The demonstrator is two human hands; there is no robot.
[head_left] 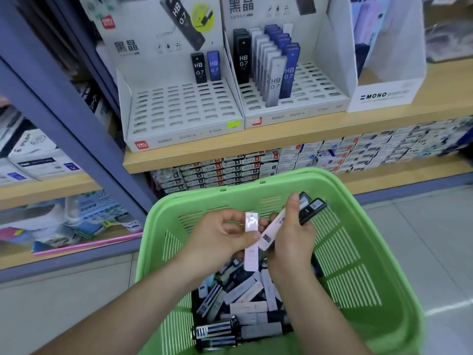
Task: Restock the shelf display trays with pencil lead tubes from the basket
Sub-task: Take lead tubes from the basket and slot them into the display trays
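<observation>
Not much to be seen tbh: two bare forearms, left hand and right hand uncovered, nails kept short and plain.

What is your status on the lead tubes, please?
Left grip pinches one white flat plastic lead tube. Right grip holds several black and white tubes. Green plastic basket below; white slotted display trays unobstructed.

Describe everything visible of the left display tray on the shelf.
The left display tray is white cardboard, its slotted grid nearly empty. A black tube and a blue tube, both marked HB 0.7, stand upright at its back right. A printed backboard rises behind; a red logo and green sticker mark its front. It sits on the wooden shelf beside a fuller tray.
</observation>
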